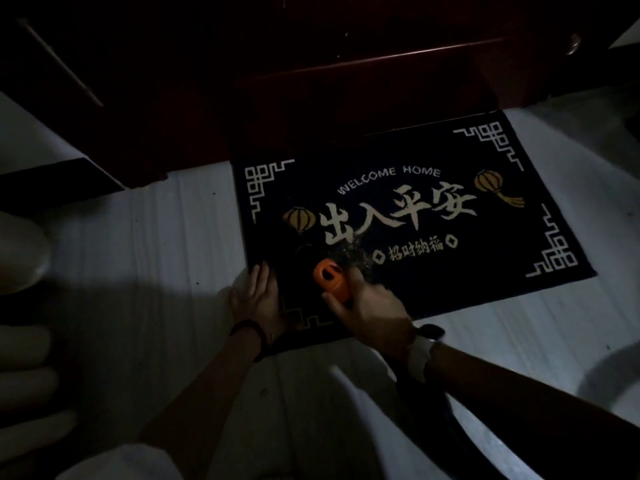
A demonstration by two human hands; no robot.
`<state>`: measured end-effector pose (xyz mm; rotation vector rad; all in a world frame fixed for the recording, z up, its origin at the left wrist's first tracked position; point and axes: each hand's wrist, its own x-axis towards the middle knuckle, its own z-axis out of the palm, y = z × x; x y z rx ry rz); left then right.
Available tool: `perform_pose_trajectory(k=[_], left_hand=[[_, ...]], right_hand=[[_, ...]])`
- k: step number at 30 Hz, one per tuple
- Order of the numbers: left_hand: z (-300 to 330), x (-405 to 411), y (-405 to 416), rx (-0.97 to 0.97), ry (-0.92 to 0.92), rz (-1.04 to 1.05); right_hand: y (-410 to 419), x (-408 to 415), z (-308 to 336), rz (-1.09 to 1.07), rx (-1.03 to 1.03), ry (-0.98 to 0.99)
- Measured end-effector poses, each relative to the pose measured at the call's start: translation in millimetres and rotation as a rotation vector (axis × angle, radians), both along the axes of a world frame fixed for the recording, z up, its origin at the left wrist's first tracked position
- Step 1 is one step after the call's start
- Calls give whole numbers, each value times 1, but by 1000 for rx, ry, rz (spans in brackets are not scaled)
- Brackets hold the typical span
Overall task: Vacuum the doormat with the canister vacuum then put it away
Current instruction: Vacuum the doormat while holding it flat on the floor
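Head view, dim light: my right hand is curled round the orange vacuum nozzle, fingers and thumb wrapped on its near end, with its far end pointing away from me and down onto the doormat. The nozzle sits on the mat's near-left part, just beside a scatter of pale debris below the big characters. My right forearm comes in from the lower right, a watch on the wrist. My left hand lies flat, fingers straight and together, pressing on the mat's left edge near its near-left corner; a dark band circles that wrist. The mat lies on a pale floor, its far edge against a dark wooden door. The canister itself I cannot make out.
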<state>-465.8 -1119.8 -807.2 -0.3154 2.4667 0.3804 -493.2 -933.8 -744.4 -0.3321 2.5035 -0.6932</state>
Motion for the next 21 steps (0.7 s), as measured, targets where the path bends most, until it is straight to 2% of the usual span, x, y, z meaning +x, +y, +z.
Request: perform_pose_trajectory(k=[2, 6, 8, 11, 15, 18, 21], left_hand=[[-1, 1, -1, 15, 5, 1], [-1, 1, 0, -5, -7, -22], [0, 0, 1, -29, -22, -35], [2, -1, 1, -68, -38, -54], [-1, -1, 0, -57, -21, -48], [-3, 1, -1, -44, -4, -45], [-3, 1, 0, -16, 11, -22]], right_hand=[[14, -15, 6, -26, -11, -21], [43, -71, 19, -308, -27, 31], [42, -80, 21, -358, -43, 59], [11, -81, 16, -240, -110, 68], [-24, -77, 5, -154, -42, 24], [-2, -35, 9, -128, -45, -28], [20, 1, 21, -24, 89, 30]])
